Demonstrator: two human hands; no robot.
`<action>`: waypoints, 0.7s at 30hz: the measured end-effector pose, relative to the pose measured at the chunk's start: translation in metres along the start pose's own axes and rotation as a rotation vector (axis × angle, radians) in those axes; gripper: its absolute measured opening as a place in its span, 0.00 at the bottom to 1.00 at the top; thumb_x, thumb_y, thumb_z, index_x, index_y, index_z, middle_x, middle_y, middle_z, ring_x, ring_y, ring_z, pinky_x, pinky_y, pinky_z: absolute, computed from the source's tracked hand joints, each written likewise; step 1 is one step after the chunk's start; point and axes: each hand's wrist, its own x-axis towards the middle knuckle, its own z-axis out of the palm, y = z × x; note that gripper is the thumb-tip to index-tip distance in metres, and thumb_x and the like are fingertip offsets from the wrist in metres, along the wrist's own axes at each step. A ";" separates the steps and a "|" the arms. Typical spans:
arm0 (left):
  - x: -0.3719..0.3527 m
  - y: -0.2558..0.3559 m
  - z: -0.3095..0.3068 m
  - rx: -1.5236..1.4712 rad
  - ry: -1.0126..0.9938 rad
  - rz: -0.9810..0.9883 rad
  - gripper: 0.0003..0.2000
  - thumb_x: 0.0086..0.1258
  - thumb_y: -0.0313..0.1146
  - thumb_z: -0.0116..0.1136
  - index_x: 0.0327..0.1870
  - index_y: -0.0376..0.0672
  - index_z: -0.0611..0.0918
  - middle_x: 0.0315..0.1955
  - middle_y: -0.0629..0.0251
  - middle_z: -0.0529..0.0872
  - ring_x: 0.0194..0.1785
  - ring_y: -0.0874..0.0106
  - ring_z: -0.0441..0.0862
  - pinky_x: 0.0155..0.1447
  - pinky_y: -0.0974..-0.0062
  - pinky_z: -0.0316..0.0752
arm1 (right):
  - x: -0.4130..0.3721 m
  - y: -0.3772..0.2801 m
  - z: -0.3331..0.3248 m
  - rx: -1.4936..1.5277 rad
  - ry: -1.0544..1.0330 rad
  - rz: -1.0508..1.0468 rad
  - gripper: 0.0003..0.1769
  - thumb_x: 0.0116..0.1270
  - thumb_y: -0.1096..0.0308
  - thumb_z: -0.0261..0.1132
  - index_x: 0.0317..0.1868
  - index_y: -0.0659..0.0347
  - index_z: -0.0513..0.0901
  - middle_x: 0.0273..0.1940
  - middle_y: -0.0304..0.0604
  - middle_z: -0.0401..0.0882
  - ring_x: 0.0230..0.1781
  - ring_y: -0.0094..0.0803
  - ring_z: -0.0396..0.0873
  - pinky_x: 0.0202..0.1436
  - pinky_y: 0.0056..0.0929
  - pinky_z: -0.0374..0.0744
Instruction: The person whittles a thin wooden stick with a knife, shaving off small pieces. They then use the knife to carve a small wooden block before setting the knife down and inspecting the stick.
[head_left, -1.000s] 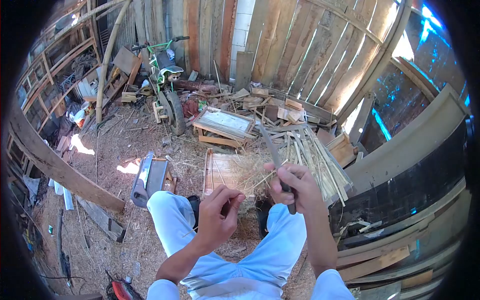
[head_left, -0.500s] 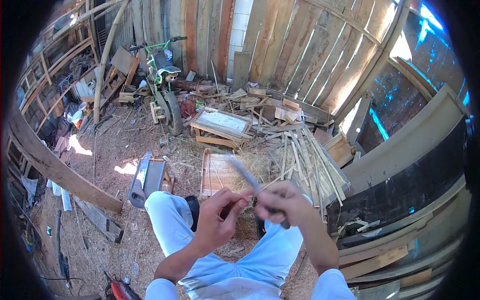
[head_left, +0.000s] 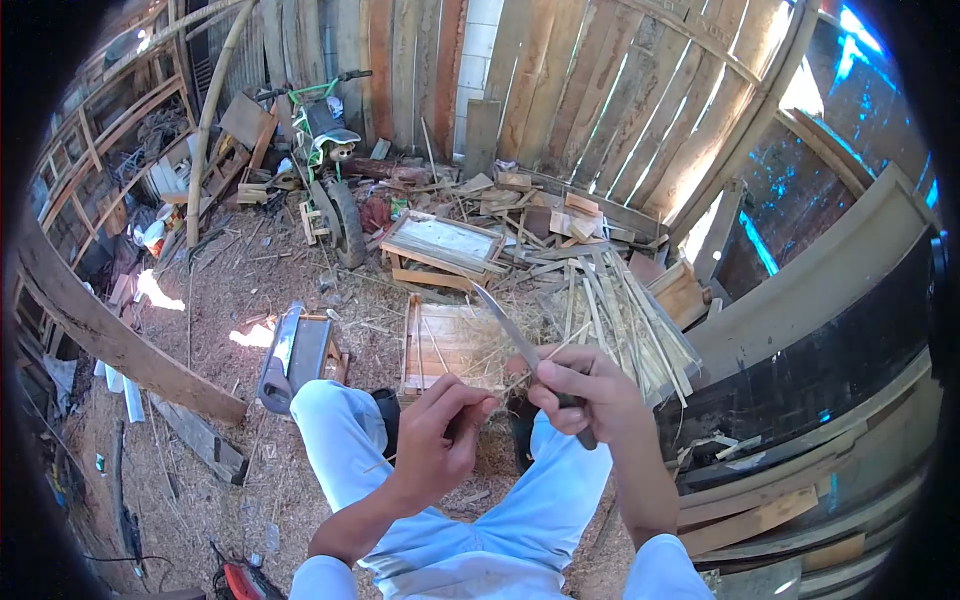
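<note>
My right hand (head_left: 588, 392) is wrapped round the dark handle of a knife (head_left: 510, 328), whose long blade points up and away to the left. Between the pinched fingers of my left hand (head_left: 440, 425) runs a thin bamboo-like stick (head_left: 513, 385). One end of it slants up towards my right hand and passes close to the blade; the other shows behind my left wrist. Both hands are over my lap, between my knees. Below and beyond them lies a shallow wooden tray (head_left: 413, 345) with thin sticks and pale shavings.
A heap of split wooden strips (head_left: 620, 320) lies to the right. Ahead are a wooden frame (head_left: 445, 245), scrap wood and a small green motorbike (head_left: 335, 170). A handsaw (head_left: 283, 350) rests on a low stool (head_left: 312, 348) by my left knee. A curved plank (head_left: 130, 340) stands at left.
My right hand has shifted a little right and turned, and the knife blade, blurred before, now stands higher and sharp. My left hand keeps its pinch, almost in place.
</note>
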 end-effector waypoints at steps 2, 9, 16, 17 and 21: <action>0.003 -0.003 0.000 -0.005 -0.008 0.078 0.02 0.62 0.21 0.59 0.35 0.36 0.80 0.23 0.65 0.73 0.20 0.76 0.66 0.24 0.77 0.59 | 0.000 -0.005 0.000 0.027 0.024 -0.045 0.16 0.71 0.64 0.57 0.52 0.68 0.76 0.26 0.38 0.74 0.15 0.15 0.61 0.16 0.14 0.55; 0.003 -0.004 -0.001 -0.061 -0.043 0.024 0.01 0.64 0.23 0.59 0.34 0.36 0.80 0.23 0.65 0.74 0.20 0.76 0.67 0.25 0.77 0.60 | 0.000 0.000 0.005 -0.103 -0.008 -0.070 0.18 0.71 0.65 0.57 0.56 0.68 0.75 0.26 0.37 0.73 0.16 0.14 0.62 0.16 0.13 0.57; 0.004 -0.004 0.000 -0.139 -0.047 -0.045 0.03 0.65 0.25 0.59 0.35 0.36 0.81 0.24 0.64 0.76 0.23 0.77 0.69 0.27 0.79 0.61 | 0.000 0.002 0.013 -0.221 -0.023 -0.093 0.18 0.71 0.63 0.58 0.53 0.69 0.77 0.25 0.36 0.74 0.16 0.14 0.63 0.16 0.14 0.58; 0.003 -0.004 -0.001 -0.154 -0.073 -0.072 0.03 0.66 0.26 0.59 0.35 0.35 0.81 0.24 0.64 0.76 0.23 0.76 0.70 0.27 0.79 0.62 | -0.002 -0.004 0.007 -0.204 0.036 -0.107 0.17 0.71 0.64 0.58 0.53 0.68 0.77 0.25 0.36 0.74 0.16 0.13 0.62 0.16 0.14 0.58; 0.002 -0.005 0.001 -0.167 -0.094 -0.129 0.03 0.66 0.26 0.58 0.35 0.36 0.81 0.24 0.63 0.76 0.25 0.76 0.72 0.29 0.79 0.64 | -0.001 -0.004 0.012 -0.235 0.072 -0.152 0.16 0.71 0.65 0.57 0.52 0.69 0.77 0.24 0.37 0.74 0.15 0.14 0.61 0.15 0.15 0.56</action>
